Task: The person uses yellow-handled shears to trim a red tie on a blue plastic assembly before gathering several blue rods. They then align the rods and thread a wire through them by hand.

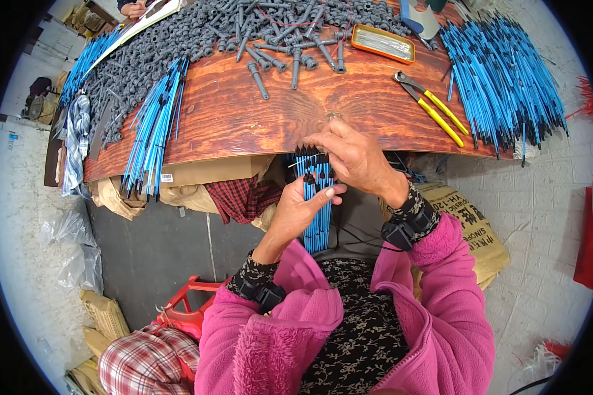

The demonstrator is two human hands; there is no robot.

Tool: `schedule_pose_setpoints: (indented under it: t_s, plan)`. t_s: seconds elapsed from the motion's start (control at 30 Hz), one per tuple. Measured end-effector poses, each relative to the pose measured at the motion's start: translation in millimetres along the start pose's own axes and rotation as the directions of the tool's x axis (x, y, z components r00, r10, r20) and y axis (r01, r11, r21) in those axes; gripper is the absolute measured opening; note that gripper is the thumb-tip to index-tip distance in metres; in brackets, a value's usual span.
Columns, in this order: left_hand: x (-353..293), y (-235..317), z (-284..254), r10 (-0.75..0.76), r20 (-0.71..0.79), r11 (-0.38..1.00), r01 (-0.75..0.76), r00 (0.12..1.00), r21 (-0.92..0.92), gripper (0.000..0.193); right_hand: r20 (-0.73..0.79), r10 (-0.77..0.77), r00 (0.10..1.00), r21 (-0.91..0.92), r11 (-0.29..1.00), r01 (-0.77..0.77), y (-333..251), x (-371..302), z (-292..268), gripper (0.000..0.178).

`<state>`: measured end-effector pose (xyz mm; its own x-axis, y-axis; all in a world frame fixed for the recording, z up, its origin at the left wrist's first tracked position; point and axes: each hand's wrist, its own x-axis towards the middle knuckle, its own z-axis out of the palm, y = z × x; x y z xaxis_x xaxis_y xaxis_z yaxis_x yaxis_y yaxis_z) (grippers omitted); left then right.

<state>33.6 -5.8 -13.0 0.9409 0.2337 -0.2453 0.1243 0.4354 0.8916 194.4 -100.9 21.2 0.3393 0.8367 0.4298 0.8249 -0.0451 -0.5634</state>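
My left hand (301,209) wraps around a bundle of thin blue rods (317,230) with black tips, held upright just off the table's near edge. The thumb presses across the front of the bundle, below the tips. My right hand (353,156) is closed at the top of the bundle, its fingers pinched together beside the black tips. From near these fingertips a thin pale strip (302,162) sticks out to the left across the rods; its other end is hidden.
Grey ribbed plastic plugs (204,33) heap along the wooden table (244,125). Blue rods lie in a left pile (157,125) and a right pile (507,85). Yellow-handled pincers (435,108) and an orange-rimmed tray (383,44) of thin silvery pieces lie right. Another person's hand (133,9) shows far left.
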Motion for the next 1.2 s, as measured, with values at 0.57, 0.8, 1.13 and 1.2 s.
schedule_pose_setpoints:
  t_s: [0.57, 0.8, 1.13, 1.2]
  plan:
    - [-2.1, 8.1, -4.7, -0.049, -0.025, 0.997, 0.047, 0.998, -0.056, 0.028, -0.110, 0.038, 0.993, 0.137, 0.990, -0.022, -9.1, -1.3, 8.0, 0.024]
    - [-5.0, 12.0, -3.1, -0.055, -0.030, 0.995, 0.052, 0.998, -0.090, 0.026, -0.077, 0.062, 0.995, 0.129, 0.990, -0.051, -11.4, 2.3, 11.9, 0.022]
    - [-6.4, 9.8, -8.1, -0.044, -0.020, 0.995, 0.042, 0.999, -0.093, 0.026, -0.165, 0.064, 0.984, 0.184, 0.982, -0.033, -18.5, 4.9, 18.0, 0.017]
    - [-7.3, 13.3, -7.8, -0.047, 0.001, 0.998, 0.047, 0.999, -0.047, 0.025, -0.146, 0.100, 0.984, 0.152, 0.985, -0.077, -21.6, 5.2, 17.0, 0.018]
